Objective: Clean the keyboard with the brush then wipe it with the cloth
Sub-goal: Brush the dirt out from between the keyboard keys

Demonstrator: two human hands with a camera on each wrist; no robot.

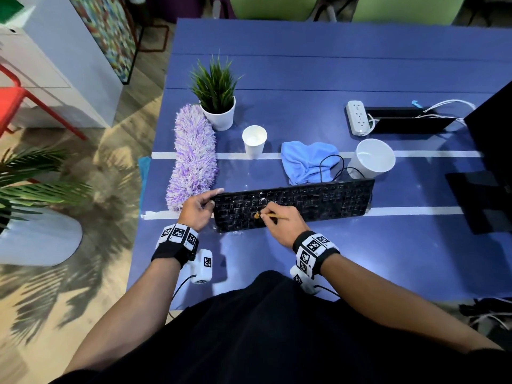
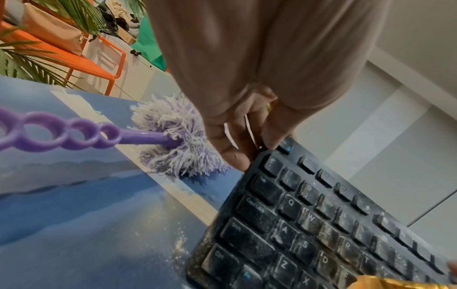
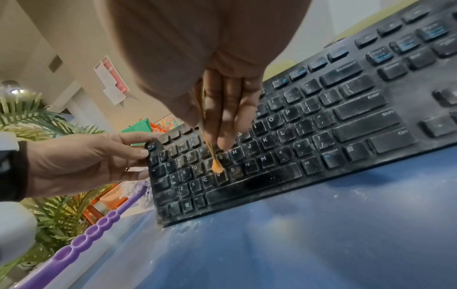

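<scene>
Blue desk [image 1: 304, 79] with white tape lines is in front of me, and white dust lies on it near the front edge of the keyboard [image 1: 304, 202].

My right hand [image 1: 285, 225] pinches the thin brush [image 1: 267, 215] between thumb and fingers, and its orange bristles touch the keys around G and V. My left hand [image 1: 195, 207] grips the left end of the keyboard, with the thumb on the near corner and the fingers at the far edge, so it stays in place. The keys carry much dust on both halves, so I judge the brushing is at an early or middle stage and the right half is not yet done.

Just behind the keyboard lies the blue cloth [image 1: 307, 160], crumpled and untouched; the wiping remains. Left of it lies a purple duster [image 1: 194, 156].

Farther back stand a white paper cup [image 1: 254, 141] and a white mug [image 1: 371, 159]. Both seem empty, but I cannot be sure. Behind the duster, a white pot [image 1: 221, 116] holds a green plant.
</scene>
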